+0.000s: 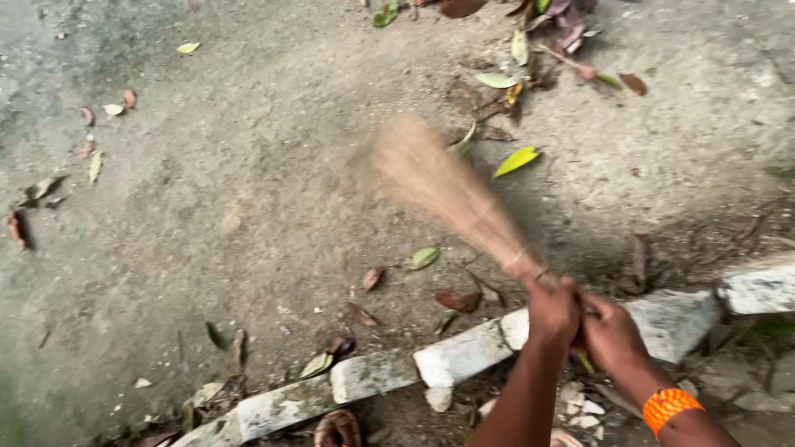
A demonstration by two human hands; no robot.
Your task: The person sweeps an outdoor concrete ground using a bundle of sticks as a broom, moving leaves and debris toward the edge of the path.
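We grip a broom (pixel 447 194) with both hands, left (pixel 553 310) and right (pixel 609 331) closed around its handle. By our judgement, sweeping is partly done: 1 heap of leaves (pixel 530 58) lies gathered ahead, while strays (pixel 50 186) dot the ground (pixel 248 149).

Bare forearms, no sleeves; orange beaded wristband (pixel 669 407) on right wrist.

Both hands (pixel 580 323) around blurred broom (pixel 439 190) over leaf-strewn ground (pixel 207 207)

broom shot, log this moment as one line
hands: left and right both grip broom | broom: blurred, bristles over dirt ground | near: leaves, white bricks
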